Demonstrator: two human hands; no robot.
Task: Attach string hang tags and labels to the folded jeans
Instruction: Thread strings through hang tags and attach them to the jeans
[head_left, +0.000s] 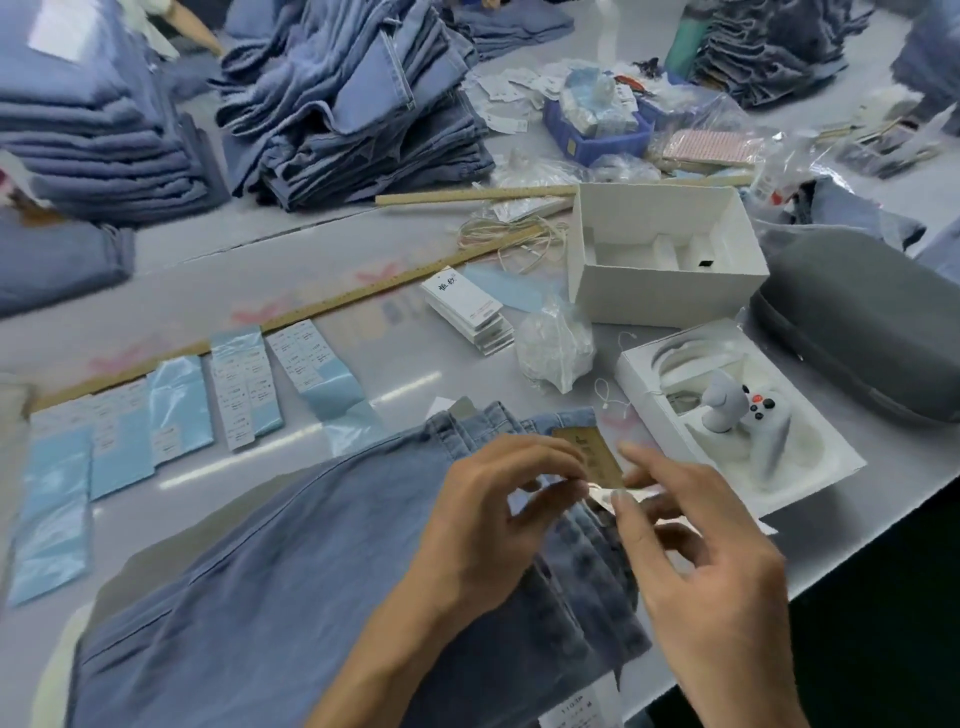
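Closest in, the folded jeans (291, 582) spread across the near table (395, 358), their waistband end toward the white tray (810, 493) and their near corner running right up to the table's front edge. Both hands work over that waistband. The left hand (498, 514) has its fingers curled, thumb and forefinger pinching a small pale label (602, 493) just below the brown waist patch (597, 457). The right hand (711, 566) meets it from the tray side, fingertips closed narrowly on the same label, remaining fingers loosely spread. What else lies between them is too blurred to tell. Beyond the jeans, away from the tray, blue label sheets (176, 410) lie in a row along a wooden ruler (311, 317); bare table lies between sheets and denim. Behind the tray sits an open white box (660, 249), a stack of hang tags (467, 312) beside it. Folded denim piles (353, 104) crowd the far side.
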